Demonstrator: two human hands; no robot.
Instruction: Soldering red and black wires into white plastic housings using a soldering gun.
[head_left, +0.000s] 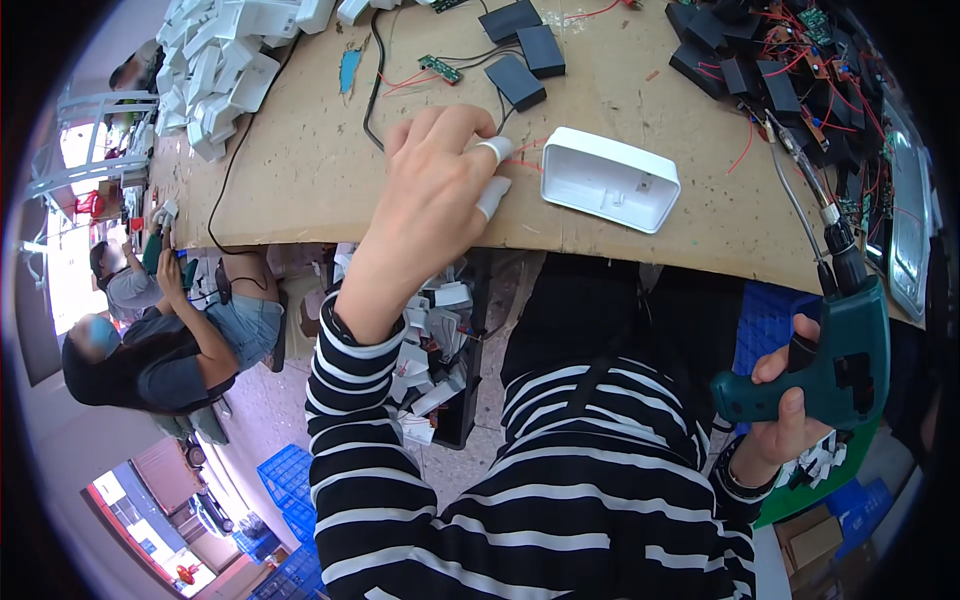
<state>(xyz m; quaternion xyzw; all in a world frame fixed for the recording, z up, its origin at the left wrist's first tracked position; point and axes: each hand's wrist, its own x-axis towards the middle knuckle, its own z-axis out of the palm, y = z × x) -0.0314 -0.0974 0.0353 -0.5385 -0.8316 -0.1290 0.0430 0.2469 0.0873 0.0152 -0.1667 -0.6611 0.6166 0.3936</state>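
My left hand [435, 190] reaches over the front edge of the brown board table [310, 180], fingers apart, two fingertips in white finger cots, holding nothing. Just right of it lies a white plastic housing [610, 178], open side up, apart from the fingers. A thin red wire [525, 150] runs between them. My right hand [785, 405] is below the table edge at the right, wrapped around the grip of a teal electric screwdriver [845, 350] whose long bit points up over the table.
Black box parts [525, 55] and a small green circuit board [440, 68] lie behind my left hand. White housings [220, 70] are piled at far left, black modules with red wires [790, 60] at far right. A bin of white parts [435, 360] sits under the table. Another person [170, 345] sits left.
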